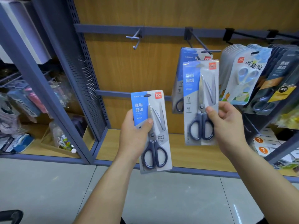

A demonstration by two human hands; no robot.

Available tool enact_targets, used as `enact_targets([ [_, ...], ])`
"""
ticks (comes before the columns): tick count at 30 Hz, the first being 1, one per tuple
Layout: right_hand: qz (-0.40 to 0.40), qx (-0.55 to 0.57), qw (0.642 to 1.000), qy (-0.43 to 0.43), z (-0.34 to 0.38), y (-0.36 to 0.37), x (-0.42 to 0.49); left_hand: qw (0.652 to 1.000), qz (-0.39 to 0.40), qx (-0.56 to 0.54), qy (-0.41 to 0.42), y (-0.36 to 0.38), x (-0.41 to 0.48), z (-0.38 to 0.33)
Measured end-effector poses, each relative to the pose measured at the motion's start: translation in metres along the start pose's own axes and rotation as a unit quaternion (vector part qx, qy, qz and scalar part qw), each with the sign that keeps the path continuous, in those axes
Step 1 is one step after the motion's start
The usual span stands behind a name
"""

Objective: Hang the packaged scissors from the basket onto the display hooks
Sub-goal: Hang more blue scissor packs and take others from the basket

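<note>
My left hand (134, 136) grips a packaged pair of dark-blue scissors (155, 143) by its left edge, held upright below the bare hook (135, 38). My right hand (226, 125) pinches a second, identical scissors pack (197, 97) at its lower right, thumb on the front. The top of this pack sits just below the tip of the middle hook (208, 51). On that hook several like packs hang (182, 70) behind it. The basket is out of view.
Hooks to the right carry small light-blue scissors packs (244, 73) and dark packs (275, 84). A grey rail (105, 29) crosses the wooden back panel. A perforated blue upright (84, 75) divides off the left bay of goods. Grey tiled floor lies below.
</note>
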State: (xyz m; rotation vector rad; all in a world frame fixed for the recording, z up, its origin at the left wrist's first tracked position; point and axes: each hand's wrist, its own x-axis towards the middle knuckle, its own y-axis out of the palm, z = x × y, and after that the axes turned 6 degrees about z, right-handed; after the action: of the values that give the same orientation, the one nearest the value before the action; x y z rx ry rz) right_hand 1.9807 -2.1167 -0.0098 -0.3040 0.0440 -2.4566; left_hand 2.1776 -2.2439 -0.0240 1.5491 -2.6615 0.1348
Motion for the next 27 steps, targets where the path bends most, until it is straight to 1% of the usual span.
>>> enact_targets([
  [7,-0.034,-0.015,0.999,0.003,0.0,0.003,0.015,1.0,0.004,-0.003,0.001,0.001,0.0,-0.001],
  [11,-0.053,-0.069,0.996,0.01,-0.002,0.012,0.033,1.0,0.011,-0.005,0.014,0.002,-0.002,-0.005],
  [13,-0.062,-0.091,0.994,0.023,-0.003,0.019,0.049,1.0,0.015,-0.004,0.012,0.003,-0.002,-0.004],
  [16,-0.074,-0.095,0.992,0.048,-0.005,0.031,0.076,1.0,0.018,-0.001,0.007,0.003,-0.002,-0.003],
  [22,-0.103,-0.106,0.987,0.066,-0.013,0.052,0.107,1.0,0.012,-0.001,0.008,0.002,-0.001,-0.001],
  [24,-0.102,-0.108,0.986,0.073,-0.019,0.055,0.107,1.0,0.011,-0.002,0.009,0.003,-0.002,-0.002],
  [27,-0.08,-0.113,0.986,0.09,-0.021,0.051,0.094,1.0,0.01,-0.01,0.01,0.006,-0.002,-0.004],
])
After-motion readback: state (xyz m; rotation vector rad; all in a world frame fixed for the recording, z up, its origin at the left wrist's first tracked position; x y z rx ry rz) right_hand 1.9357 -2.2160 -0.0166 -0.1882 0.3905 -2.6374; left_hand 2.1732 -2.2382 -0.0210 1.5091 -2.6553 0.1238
